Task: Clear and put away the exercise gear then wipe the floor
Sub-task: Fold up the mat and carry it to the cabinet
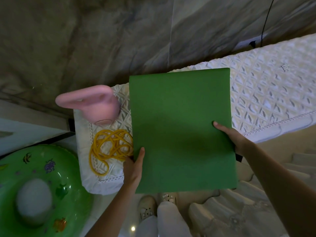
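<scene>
A: The green mat [181, 127] hides the fingers of both hands and part of the yellow rope [109, 146].

B: The pink weight [90, 103] is blurred, and the picture's edge cuts off the green swim ring [30, 168].

Green mat [181, 127] folded (flat), held.

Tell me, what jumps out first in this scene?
A big folded green mat fills the middle, gripped at its left edge by the left hand and at its right edge by the right hand. To its left, on a white quilted cover, lie a pink kettlebell and a tangled yellow rope; a green inflatable ring sits lower left.
</scene>
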`<act>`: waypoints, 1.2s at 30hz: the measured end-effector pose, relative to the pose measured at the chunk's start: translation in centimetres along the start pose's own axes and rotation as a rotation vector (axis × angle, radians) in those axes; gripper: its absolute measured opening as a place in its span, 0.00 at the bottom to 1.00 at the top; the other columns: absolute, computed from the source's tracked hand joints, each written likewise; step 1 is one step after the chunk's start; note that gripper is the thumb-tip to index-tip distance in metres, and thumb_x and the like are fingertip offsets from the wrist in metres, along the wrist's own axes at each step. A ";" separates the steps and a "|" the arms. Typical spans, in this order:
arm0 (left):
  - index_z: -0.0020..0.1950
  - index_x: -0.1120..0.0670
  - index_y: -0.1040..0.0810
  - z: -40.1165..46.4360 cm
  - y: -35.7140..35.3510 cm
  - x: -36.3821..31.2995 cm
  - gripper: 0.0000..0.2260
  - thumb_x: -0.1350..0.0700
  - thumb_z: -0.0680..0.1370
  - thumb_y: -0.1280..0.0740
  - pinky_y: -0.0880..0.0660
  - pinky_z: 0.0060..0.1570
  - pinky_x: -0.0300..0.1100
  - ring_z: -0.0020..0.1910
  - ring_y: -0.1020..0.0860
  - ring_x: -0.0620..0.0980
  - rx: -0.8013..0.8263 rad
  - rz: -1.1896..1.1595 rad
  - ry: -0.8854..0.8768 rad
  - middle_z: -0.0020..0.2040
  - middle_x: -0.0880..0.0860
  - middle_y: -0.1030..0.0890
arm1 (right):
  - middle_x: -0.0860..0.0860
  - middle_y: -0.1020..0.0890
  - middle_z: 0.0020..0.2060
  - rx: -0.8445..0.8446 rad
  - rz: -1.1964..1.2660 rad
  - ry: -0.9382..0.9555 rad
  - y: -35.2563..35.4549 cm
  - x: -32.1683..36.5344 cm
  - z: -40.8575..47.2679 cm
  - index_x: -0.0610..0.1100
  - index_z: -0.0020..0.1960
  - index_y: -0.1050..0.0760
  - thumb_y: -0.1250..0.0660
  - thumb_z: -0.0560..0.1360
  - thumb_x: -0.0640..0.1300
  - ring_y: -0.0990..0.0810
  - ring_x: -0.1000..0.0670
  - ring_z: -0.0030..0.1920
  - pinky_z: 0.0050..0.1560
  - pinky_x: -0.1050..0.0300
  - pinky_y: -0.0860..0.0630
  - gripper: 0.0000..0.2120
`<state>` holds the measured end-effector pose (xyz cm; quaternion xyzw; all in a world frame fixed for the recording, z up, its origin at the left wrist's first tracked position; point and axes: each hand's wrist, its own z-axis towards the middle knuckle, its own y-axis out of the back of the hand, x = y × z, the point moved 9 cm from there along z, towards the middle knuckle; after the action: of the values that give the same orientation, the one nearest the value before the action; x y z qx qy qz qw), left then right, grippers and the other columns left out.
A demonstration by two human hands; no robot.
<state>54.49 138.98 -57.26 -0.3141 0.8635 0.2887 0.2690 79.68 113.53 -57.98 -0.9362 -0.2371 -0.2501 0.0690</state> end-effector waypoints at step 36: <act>0.63 0.61 0.27 0.2 -1.5 -3.2 0.34 0.38 0.67 0.32 0.26 0.57 0.53 0.59 0.24 0.60 -0.023 0.177 -0.034 0.60 0.60 0.22 | 0.37 0.28 0.62 -0.659 -0.961 0.268 0.0 11.7 -1.9 0.40 0.69 0.39 0.39 0.75 0.61 0.28 0.37 0.62 0.58 0.43 0.29 0.32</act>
<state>57.71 139.38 -55.84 -0.2347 0.8798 0.3263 0.2536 87.78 117.86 -50.42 -0.6566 -0.5331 -0.4294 -0.3168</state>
